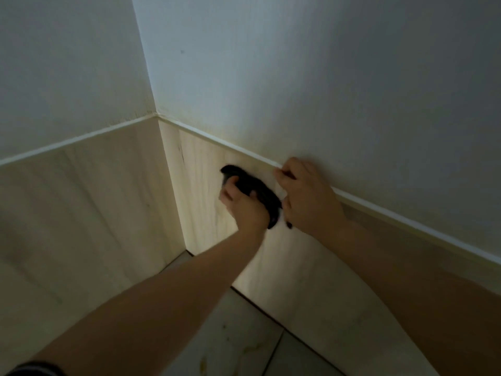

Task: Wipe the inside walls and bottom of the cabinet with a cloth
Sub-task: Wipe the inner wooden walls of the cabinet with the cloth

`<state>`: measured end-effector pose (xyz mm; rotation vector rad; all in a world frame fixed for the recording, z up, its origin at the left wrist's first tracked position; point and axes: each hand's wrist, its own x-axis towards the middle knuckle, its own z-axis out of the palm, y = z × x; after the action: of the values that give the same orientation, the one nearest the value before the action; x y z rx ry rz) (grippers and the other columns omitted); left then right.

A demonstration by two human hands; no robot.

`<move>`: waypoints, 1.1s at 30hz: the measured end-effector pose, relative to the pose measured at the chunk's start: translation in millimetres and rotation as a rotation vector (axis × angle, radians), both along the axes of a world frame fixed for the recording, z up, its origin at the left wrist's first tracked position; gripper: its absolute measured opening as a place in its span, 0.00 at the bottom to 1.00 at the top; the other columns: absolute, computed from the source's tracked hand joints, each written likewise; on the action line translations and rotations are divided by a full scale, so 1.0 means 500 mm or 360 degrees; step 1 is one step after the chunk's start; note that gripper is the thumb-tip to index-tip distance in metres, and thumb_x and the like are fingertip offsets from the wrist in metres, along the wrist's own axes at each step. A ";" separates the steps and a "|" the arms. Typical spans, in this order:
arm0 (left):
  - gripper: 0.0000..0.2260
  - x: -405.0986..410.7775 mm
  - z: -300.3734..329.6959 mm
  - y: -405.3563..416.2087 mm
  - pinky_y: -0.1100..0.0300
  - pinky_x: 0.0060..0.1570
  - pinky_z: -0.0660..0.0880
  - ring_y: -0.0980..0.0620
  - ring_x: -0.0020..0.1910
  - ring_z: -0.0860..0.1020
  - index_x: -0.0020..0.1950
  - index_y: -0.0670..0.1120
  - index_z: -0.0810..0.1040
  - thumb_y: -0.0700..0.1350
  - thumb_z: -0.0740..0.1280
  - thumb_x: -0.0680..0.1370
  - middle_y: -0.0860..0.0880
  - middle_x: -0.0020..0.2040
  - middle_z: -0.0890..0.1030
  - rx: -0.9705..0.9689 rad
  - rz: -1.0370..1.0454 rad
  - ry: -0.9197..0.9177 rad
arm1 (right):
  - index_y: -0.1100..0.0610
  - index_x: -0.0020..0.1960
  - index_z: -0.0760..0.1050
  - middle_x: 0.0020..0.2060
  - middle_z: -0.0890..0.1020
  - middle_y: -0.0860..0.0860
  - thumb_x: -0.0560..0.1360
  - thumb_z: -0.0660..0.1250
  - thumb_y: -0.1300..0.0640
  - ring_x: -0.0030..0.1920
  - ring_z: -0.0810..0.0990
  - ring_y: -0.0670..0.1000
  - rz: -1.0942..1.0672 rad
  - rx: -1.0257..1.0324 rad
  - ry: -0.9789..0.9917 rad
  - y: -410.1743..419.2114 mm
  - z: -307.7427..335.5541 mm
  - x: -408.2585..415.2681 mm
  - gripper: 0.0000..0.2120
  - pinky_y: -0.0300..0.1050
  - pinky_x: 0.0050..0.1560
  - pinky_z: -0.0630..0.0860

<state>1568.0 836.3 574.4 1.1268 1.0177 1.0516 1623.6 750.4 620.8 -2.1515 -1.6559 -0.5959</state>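
Observation:
A dark cloth [260,189] is bunched against the pale wood back panel [206,191] of the cabinet, a little below the panel's top edge. My left hand [244,207] grips the cloth from below and presses it to the panel. My right hand [303,194] rests beside it on the right, fingers curled at the panel's white top edge, with a dark bit of cloth showing under the thumb. Whether the right hand also holds the cloth I cannot tell.
A second pale wood panel [89,213] meets the back panel at the corner on the left. White walls [325,77] rise above both panels. The tiled bottom [238,335] below shows yellowish stains.

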 end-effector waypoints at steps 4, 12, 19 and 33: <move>0.16 -0.003 -0.010 0.037 0.52 0.57 0.68 0.46 0.60 0.70 0.69 0.47 0.64 0.43 0.55 0.81 0.46 0.66 0.69 -0.0316 0.0162 0.0026 | 0.69 0.50 0.77 0.45 0.75 0.60 0.58 0.67 0.74 0.44 0.74 0.60 0.0017 -0.0081 0.0009 -0.005 0.001 0.005 0.20 0.49 0.41 0.77; 0.15 0.012 -0.033 -0.067 0.53 0.66 0.67 0.47 0.65 0.68 0.65 0.47 0.66 0.38 0.59 0.79 0.47 0.69 0.62 0.0250 -0.0021 0.0174 | 0.69 0.55 0.76 0.49 0.74 0.60 0.63 0.63 0.68 0.48 0.73 0.60 0.0064 -0.0085 -0.0039 -0.006 0.002 0.010 0.20 0.51 0.48 0.76; 0.18 -0.012 -0.054 0.076 0.54 0.52 0.66 0.47 0.55 0.71 0.71 0.48 0.63 0.49 0.55 0.81 0.44 0.65 0.72 0.0186 0.0114 0.0671 | 0.68 0.54 0.77 0.45 0.75 0.58 0.62 0.63 0.65 0.46 0.68 0.53 0.0039 -0.0013 -0.0108 0.001 -0.010 0.014 0.21 0.45 0.45 0.75; 0.12 -0.128 -0.043 0.151 0.62 0.47 0.79 0.50 0.48 0.77 0.55 0.42 0.73 0.28 0.60 0.78 0.44 0.52 0.74 0.0311 -0.1160 -0.0081 | 0.64 0.62 0.75 0.57 0.79 0.59 0.73 0.65 0.58 0.56 0.79 0.56 0.0065 -0.0308 -0.0615 0.078 -0.151 -0.036 0.19 0.47 0.60 0.74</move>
<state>1503.8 911.7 552.7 1.4666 0.3964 0.5859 1605.6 789.4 545.5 -2.2333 -2.0257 -0.9205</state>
